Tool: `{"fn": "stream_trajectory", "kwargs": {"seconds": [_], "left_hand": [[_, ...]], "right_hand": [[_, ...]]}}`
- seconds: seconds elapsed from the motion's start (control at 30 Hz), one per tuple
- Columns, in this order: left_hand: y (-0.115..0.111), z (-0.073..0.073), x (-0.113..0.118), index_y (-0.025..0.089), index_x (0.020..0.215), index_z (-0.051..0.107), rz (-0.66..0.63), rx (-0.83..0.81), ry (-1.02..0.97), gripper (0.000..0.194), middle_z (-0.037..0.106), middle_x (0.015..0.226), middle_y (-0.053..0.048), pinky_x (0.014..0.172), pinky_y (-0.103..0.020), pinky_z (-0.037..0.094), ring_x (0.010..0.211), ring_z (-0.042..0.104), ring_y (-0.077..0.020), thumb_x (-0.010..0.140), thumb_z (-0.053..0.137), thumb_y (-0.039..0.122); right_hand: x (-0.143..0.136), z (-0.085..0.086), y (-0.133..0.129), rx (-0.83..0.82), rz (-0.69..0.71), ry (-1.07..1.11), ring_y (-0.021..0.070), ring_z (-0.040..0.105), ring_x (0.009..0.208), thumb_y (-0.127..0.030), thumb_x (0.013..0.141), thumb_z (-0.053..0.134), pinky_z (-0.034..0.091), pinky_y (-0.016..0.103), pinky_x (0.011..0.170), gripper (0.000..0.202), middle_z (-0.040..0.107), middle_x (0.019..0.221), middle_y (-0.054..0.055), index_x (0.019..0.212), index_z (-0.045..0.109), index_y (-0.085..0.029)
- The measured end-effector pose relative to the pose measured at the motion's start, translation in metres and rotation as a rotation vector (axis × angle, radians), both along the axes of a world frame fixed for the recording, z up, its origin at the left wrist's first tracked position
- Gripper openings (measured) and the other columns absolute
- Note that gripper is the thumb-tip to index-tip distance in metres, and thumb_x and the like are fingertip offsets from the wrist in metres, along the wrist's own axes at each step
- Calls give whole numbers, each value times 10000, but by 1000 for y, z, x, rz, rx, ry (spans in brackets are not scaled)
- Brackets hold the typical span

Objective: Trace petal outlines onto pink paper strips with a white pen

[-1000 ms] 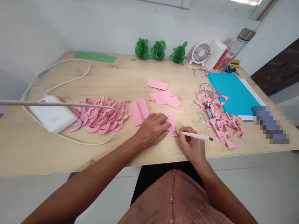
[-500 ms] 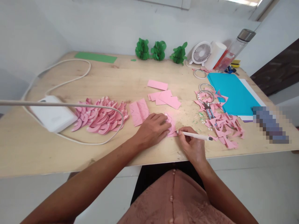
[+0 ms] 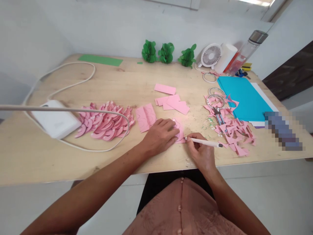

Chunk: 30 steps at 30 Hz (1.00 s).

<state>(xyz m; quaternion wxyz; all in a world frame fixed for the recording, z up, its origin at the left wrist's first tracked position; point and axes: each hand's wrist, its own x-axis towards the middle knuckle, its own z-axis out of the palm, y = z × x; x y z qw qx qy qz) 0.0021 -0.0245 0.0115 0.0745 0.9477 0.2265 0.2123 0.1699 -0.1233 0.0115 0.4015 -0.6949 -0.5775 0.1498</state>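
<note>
My left hand (image 3: 160, 137) lies on a pink paper piece (image 3: 180, 135), its fingertips pressing the left side down against the table. A curved outline is drawn on that piece; part of it is hidden under my fingers. From the right, my right hand (image 3: 201, 151) grips a white pen (image 3: 205, 141), its tip end by the paper's right edge. Left of the paper rests a creased pink sheet (image 3: 146, 118) with wavy drawn lines. Several plain pink strips (image 3: 176, 103) lie beyond my hands.
A heap of cut pink petals (image 3: 107, 120) and a white box-shaped device (image 3: 57, 119) with a cable are at left. To the right lie pink scraps (image 3: 238, 137), small snips (image 3: 218, 116), tape rolls (image 3: 215, 100) and blue sheets (image 3: 244, 99). Green paper shapes (image 3: 166, 54) and a fan (image 3: 211, 55) stand behind.
</note>
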Motion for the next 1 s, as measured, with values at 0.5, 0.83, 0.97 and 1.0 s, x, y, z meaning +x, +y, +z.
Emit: {"fn": "stream_trajectory", "kwargs": {"seconds": [0.5,0.83,0.97,1.0], "left_hand": [[-1,2,0,187,964,633,6,-19,12,189,617,1092,-107,922,-417,425,1113,541,-256,935,453,236],[0,0,0,185,963,633,5,-14,6,198,616,1096,-111,916,-418,423,1102,541,-256,938,444,241],[0,1,0,186,968,632,3,-16,10,196,616,1096,-109,914,-418,423,1104,541,-256,937,446,238],[0,1,0,187,969,632,3,-16,11,195,616,1098,-109,916,-416,422,1105,541,-255,938,446,237]], "right_hand": [[-1,1,-1,-4,-8,-9,115,511,513,-262,861,516,327,223,442,134,601,630,-11,806,621,-200],[-1,1,0,4,-14,-27,116,512,514,-253,863,520,338,226,455,128,605,636,-11,809,622,-198],[-2,2,-1,6,-17,-34,122,532,535,-254,869,518,351,229,467,130,620,653,-4,823,625,-196],[-2,1,-1,4,-15,-35,123,535,539,-254,870,519,354,230,470,130,622,657,-3,827,626,-195]]}}
